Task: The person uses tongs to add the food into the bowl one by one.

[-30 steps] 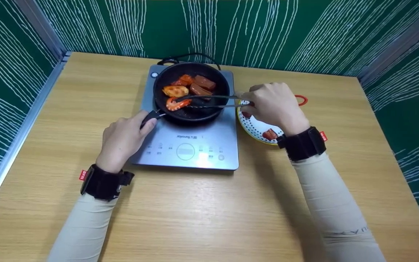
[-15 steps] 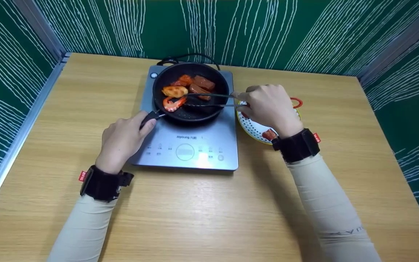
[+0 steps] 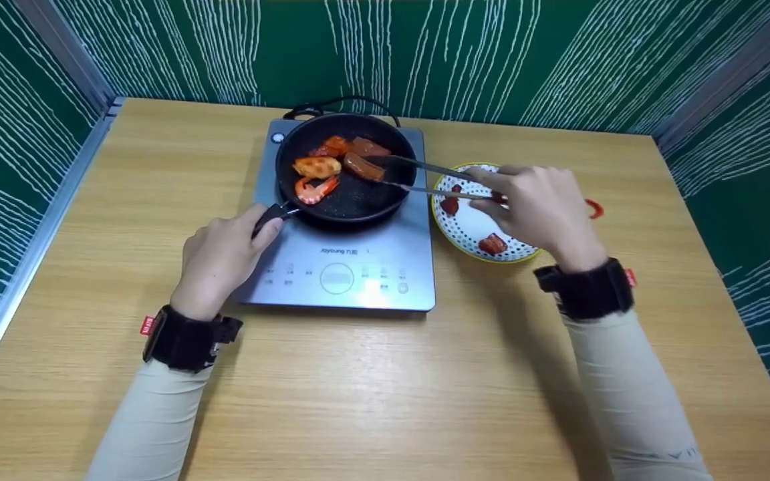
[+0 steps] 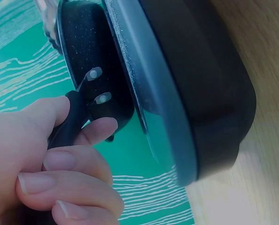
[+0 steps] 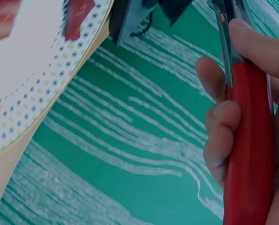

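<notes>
Two grips: left hand (image 3: pixel 221 262) around black pan handle (image 3: pixel 275 214), right hand (image 3: pixel 537 208) around red-handled tongs (image 5: pixel 249 136) at brown food chunk (image 3: pixel 363 168).

Green wall (image 3: pixel 418 60), wooden table (image 3: pixel 371 394), probably metal post (image 3: pixel 719 73)

Left forearm (image 3: pixel 151 421): sleeved, slanting forward on the near left side of the pan (image 3: pixel 365 204).
Left wrist (image 3: pixel 191 302): nearly straight.
Left hand (image 3: pixel 221 260): back upward, fingers curled round the pan's handle (image 3: pixel 268 218).
Right forearm (image 3: pixel 632 394): sleeved, angled inward, near right of the pan.
Right hand (image 3: pixel 539 204): right of the pan, fingers wrapped round tongs (image 5: pixel 249 150).
</notes>
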`<state>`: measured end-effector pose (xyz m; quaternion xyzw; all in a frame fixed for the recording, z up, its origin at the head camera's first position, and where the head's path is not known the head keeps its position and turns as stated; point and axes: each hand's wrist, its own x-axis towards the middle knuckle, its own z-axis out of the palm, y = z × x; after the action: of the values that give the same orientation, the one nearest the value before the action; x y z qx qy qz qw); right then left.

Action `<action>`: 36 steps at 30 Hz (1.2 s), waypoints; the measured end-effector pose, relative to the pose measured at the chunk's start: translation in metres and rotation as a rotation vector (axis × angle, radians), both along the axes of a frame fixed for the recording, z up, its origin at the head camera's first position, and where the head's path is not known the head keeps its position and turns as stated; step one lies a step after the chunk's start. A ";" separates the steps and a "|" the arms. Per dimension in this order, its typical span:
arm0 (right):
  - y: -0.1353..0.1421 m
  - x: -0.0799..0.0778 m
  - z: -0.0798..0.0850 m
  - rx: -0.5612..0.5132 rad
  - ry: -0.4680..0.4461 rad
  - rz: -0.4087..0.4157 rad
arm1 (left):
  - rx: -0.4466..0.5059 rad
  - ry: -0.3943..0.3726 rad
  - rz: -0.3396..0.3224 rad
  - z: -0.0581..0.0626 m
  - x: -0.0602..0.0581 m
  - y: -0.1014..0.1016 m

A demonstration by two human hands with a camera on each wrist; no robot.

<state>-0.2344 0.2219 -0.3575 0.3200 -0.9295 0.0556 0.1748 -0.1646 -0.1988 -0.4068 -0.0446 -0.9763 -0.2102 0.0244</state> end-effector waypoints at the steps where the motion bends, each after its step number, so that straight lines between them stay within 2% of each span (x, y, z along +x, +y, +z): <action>1: 0.006 0.002 0.000 -0.003 -0.010 -0.013 | 0.000 0.004 0.000 0.000 0.000 0.000; 9: 0.054 0.022 -0.004 -0.001 -0.069 -0.110 | -0.020 0.019 -0.007 0.000 0.001 0.000; 19: 0.104 0.055 -0.013 0.012 -0.136 -0.231 | -0.013 -0.002 -0.006 0.000 0.000 0.000; 28: 0.127 0.075 -0.015 0.086 -0.227 -0.256 | -0.001 -0.011 -0.003 0.001 0.000 0.000; 36: 0.128 0.083 -0.007 0.158 -0.287 -0.273 | -0.010 -0.002 -0.001 0.000 0.000 0.000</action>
<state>-0.1519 0.3498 -0.3644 0.1927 -0.9810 0.0032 0.0207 -0.1644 -0.1987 -0.4065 -0.0450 -0.9773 -0.2056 0.0233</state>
